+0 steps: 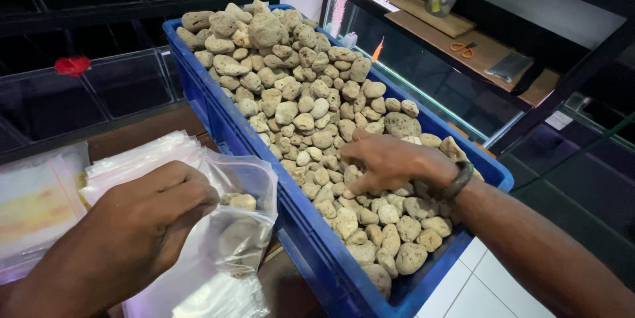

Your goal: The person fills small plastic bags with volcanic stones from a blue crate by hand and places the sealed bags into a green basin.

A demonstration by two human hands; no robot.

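Our left hand (155, 215) grips the clear bag (231, 225) open beside the blue crate (231, 126). Our right hand (390, 162) curls over stones (297, 106) inside the crate; we should take few.

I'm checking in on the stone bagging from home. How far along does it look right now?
Early, by the look of it. Done: a few stones already sit in the clear plastic bag. In hand: the left hand holds that bag open while the right hand reaches into the stones in the blue crate. Left: the crate is heaped full, the bag has room, and a stack of empty bags lies beside it.
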